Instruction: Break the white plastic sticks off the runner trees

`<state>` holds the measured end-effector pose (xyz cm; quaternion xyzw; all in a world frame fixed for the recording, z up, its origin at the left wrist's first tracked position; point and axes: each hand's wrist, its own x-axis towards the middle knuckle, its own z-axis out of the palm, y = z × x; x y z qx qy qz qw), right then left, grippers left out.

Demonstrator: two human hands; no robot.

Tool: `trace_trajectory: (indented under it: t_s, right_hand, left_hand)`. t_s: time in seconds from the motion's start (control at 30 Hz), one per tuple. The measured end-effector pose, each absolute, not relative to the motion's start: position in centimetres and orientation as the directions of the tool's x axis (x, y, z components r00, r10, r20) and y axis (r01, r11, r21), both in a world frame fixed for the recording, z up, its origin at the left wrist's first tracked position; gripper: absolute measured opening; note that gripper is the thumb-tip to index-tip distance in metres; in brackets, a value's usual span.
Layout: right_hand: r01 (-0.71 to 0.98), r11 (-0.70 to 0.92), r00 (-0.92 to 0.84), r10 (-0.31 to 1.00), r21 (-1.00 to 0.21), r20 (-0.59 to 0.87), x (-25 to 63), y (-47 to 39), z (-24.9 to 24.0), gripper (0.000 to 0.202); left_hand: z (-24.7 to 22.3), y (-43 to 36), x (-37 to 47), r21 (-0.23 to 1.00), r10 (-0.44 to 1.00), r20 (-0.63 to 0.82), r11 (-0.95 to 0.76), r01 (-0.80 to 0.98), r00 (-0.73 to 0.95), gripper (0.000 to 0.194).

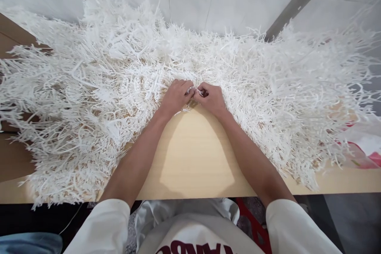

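My left hand (177,94) and my right hand (210,96) meet at the front edge of a big heap of white branching plastic sprigs (127,71). The fingers of both are closed in a pinch, the tips almost touching. Thin white sprig ends (199,91) show between them; the rest of what they hold is hidden by the fingers. A small loose white piece (185,110) lies on the table just below my left hand.
The heap spreads across the light wooden table (196,154) to both sides. Cardboard boxes (14,154) stand at the left. A clear plastic bag with red print (361,147) lies at the right. Behind is a tiled wall (190,0) with a grey metal post (297,4).
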<state>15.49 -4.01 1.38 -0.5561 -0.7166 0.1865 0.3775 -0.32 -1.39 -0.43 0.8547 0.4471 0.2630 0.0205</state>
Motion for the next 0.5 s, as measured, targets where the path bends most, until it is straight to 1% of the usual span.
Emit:
trace_trajectory:
  t_s: [0.2,0.33,0.43,0.5]
  right_hand:
    - [0.625,0.29,-0.063,0.944,-0.725,0.323,15.55,-4.21,1.5,0.02]
    - [0.643,0.306,-0.061,0.934,-0.702,0.352,15.42,-4.35,1.56,0.023]
    - [0.634,0.273,-0.001,0.936,-0.723,0.353,15.45,-4.16,1.54,0.02]
    - [0.629,0.277,-0.005,0.936,-0.727,0.352,15.55,-3.94,1.46,0.021]
  left_hand:
    - [-0.82,-1.38,-0.14,0.204,0.757,0.466,-0.597,0.776,0.459,0.023]
    - [-0.82,-1.28,-0.45,0.207,0.727,0.508,-0.624,0.753,0.462,0.023]
    - [-0.72,-1.25,-0.71,0.207,0.691,0.55,-0.656,0.725,0.469,0.03]
    - [-0.72,-1.24,-0.75,0.201,0.684,0.565,-0.656,0.727,0.461,0.035]
